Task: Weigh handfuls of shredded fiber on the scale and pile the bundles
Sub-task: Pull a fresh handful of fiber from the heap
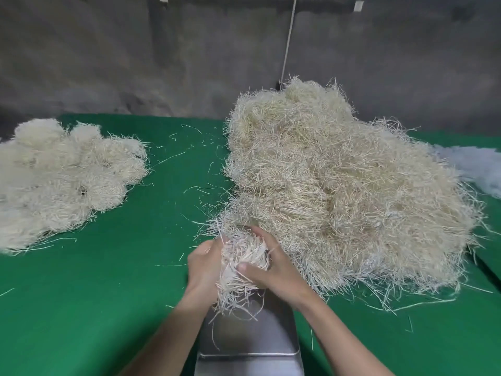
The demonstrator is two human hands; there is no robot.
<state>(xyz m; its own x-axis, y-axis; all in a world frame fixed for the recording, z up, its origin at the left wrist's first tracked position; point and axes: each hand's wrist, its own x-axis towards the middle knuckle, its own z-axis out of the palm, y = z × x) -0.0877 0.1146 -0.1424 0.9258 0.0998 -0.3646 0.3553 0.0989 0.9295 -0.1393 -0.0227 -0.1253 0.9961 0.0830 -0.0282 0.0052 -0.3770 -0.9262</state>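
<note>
Spreading across the right half of the green bench (108, 294), a tall heap of shredded fiber (339, 185) crowds up against the hands, and its near-left edge touches the handful (241, 256) they hold. Behind the heap, at the far right, lies a patch of white fluffy stuff (471, 169), partly hidden by it. A lower pile of bundles (62, 180) sits well apart at the left edge, with loose strands (189, 158) scattered over the cloth between the two masses. A pale cord (288, 42) hangs down the grey wall (108, 63) and disappears behind the top of the heap. The scale (249, 335), a steel platform, stands at the near edge between the forearms; a few stray strands lie on it.

The handful is held just above the far end of the scale, between both hands. The left hand (203, 267) cups its left side, fingers curled into the fiber and mostly hidden by it. The right hand (271, 270) clasps its right side, thumb pressed across the top and fingers wrapped round the far side. The strands run roughly from far right to near left, and their loose ends fan out and droop toward the platform.
</note>
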